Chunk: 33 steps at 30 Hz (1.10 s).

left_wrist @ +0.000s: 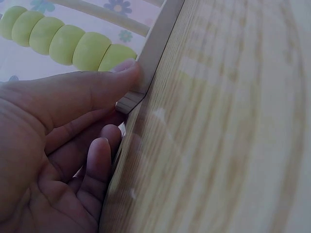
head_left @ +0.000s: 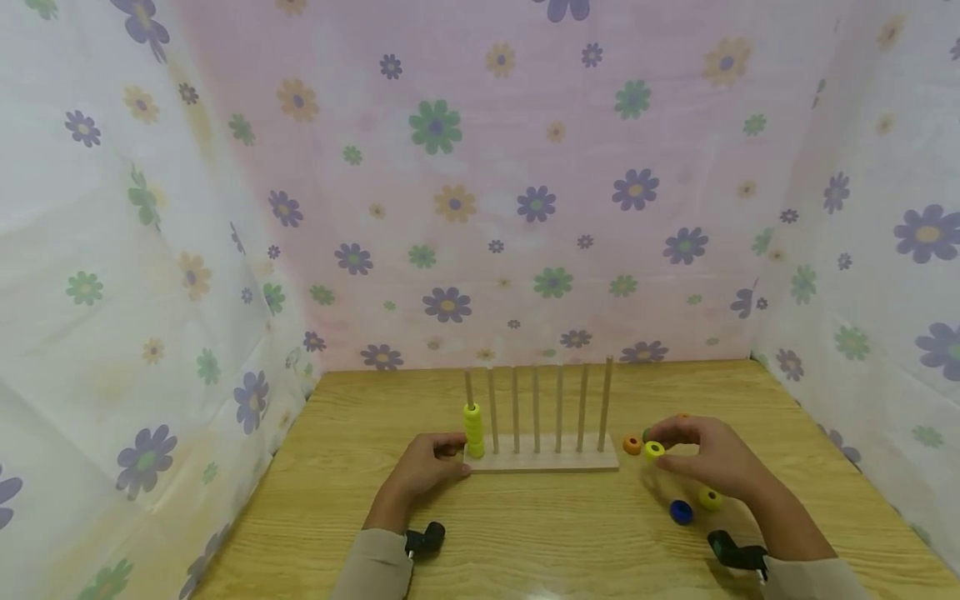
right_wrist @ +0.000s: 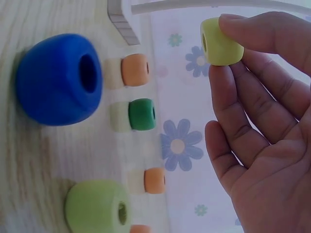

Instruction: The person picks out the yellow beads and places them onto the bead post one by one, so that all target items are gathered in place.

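A wooden peg rack (head_left: 542,461) with a row of upright pegs stands on the table, and yellow beads (head_left: 474,435) are stacked on its leftmost peg. At the left end of the base, my left hand (head_left: 422,468) grips the wood, thumb on the front edge and some fingers behind. To the right of the rack, my right hand (head_left: 720,460) pinches a yellow bead (right_wrist: 224,47) between thumb and fingers, held above the table. The bead's hole shows in the right wrist view.
Loose beads lie around my right hand: a blue bead (right_wrist: 48,80), another yellow bead (right_wrist: 92,206), a green bead (right_wrist: 141,114) and several orange ones, including an orange bead (right_wrist: 133,70) nearest the rack. Flowered cloth (head_left: 525,150) hangs behind and beside the wooden table (head_left: 525,533).
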Tool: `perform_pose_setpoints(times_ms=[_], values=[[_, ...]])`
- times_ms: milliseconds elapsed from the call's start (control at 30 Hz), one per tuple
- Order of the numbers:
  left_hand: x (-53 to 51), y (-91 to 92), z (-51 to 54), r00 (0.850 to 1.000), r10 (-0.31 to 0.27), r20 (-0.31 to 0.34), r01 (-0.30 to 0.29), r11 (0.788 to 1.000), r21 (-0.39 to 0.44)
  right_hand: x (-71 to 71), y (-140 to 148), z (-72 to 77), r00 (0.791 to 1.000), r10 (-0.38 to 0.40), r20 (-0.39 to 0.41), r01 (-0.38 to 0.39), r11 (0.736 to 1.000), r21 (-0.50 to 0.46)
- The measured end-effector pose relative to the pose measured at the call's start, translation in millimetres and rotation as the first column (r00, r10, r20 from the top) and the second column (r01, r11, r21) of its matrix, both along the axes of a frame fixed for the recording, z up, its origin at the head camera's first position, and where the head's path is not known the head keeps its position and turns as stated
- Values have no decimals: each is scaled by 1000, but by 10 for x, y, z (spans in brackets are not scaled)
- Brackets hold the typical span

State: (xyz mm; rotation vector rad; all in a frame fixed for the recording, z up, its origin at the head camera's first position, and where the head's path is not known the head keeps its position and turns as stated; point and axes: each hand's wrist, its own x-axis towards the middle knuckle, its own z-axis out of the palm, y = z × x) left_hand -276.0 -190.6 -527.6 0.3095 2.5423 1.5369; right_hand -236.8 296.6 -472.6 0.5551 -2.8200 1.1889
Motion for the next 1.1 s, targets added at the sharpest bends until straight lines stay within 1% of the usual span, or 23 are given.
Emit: perform_pose_setpoints(times_ms=[267,500,667,833,933,1100], values=[[-9,6,-13,1000,5,10,-5,1000,8,7,-64,124,1000,-12,-9,12,1000,-2],[3,12,-4,1000,17,17,-17,1000,3,-33,-109,198,998,-29,-56,30,999,18],[5,13,-4,1000,9,5,-9,1000,-10,-43,-152,271,996,-41,-78,45,998,47],[7,13,12,1000,7,13,-7,1000,-9,-36,-201,340,997,-42,-70,43,999,20],[8,12,18,1000,2,7,-1,1000,-5,-38,-223,362,997,-43,-69,45,999,19],[-1,12,12,1000,-8,-9,8,1000,-13,-49,-252,391,994,-37,-99,41,999,35]])
